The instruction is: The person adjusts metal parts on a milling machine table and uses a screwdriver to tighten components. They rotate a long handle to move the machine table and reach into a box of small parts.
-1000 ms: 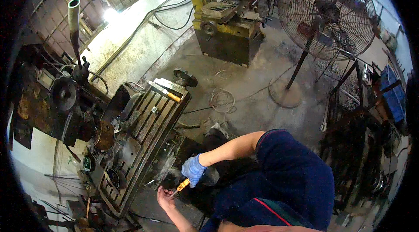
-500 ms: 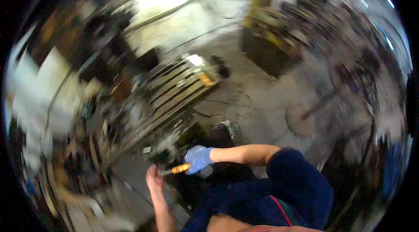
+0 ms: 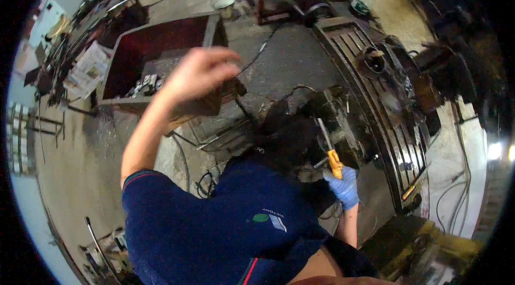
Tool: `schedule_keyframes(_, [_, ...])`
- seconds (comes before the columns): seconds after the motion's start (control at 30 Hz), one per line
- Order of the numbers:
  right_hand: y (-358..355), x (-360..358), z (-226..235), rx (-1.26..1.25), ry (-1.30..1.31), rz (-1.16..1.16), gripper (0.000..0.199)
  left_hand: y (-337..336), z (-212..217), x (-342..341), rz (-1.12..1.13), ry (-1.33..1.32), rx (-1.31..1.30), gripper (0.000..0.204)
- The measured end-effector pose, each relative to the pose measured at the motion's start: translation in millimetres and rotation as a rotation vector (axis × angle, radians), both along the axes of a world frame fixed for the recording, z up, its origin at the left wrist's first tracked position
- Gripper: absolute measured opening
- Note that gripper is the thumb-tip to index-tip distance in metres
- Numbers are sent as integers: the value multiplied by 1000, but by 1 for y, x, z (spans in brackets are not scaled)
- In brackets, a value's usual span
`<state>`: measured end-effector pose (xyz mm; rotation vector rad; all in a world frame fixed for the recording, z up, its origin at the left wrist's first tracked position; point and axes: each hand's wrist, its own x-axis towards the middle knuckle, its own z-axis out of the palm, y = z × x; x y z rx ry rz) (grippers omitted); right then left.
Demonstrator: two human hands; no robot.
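My right hand [image 3: 343, 187], in a blue glove, grips an orange-handled screwdriver [image 3: 329, 149] against the dark machine [image 3: 343, 119]. My bare left hand [image 3: 199, 73] is raised, loosely curled, holding nothing.

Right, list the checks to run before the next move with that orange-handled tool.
1. Grip on the orange-handled tool: the gloved right hand is closed around the handle. Ok.
2. Tool tip seated: the shaft points up at the dark machine block, but contact is hidden. Cannot tell.
3. Left hand away from the tool: it is raised in the air, well apart. Ok.
4. Left hand empty: it is blurred. Cannot tell.
5. Both hands gloved: the left is bare. Not ok.
6. Floor underfoot: loose cables lie beside the machine. Not ok.
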<state>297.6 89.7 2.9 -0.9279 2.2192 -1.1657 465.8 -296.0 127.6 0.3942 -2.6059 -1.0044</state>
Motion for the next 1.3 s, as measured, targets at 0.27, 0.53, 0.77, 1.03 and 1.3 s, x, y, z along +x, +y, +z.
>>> schedule_keyframes(0.27, [-2,8,11,81,-148,-28,25,-176,-36,127,580,-344,-52,38])
schedule_keyframes(0.53, [5,8,3,140,-99,-29,25,-147,-55,100,709,-962,-439,45])
schedule_keyframes(0.77, [18,14,-8,40,-144,-81,27,-157,-50,101,627,-989,-364,48])
schedule_keyframes(1.03, [11,15,27,135,-33,-39,31,-142,31,50,378,-154,224,9])
schedule_keyframes(1.3, [-2,-11,68,291,194,-19,42,22,28,-192,-409,-180,252,10])
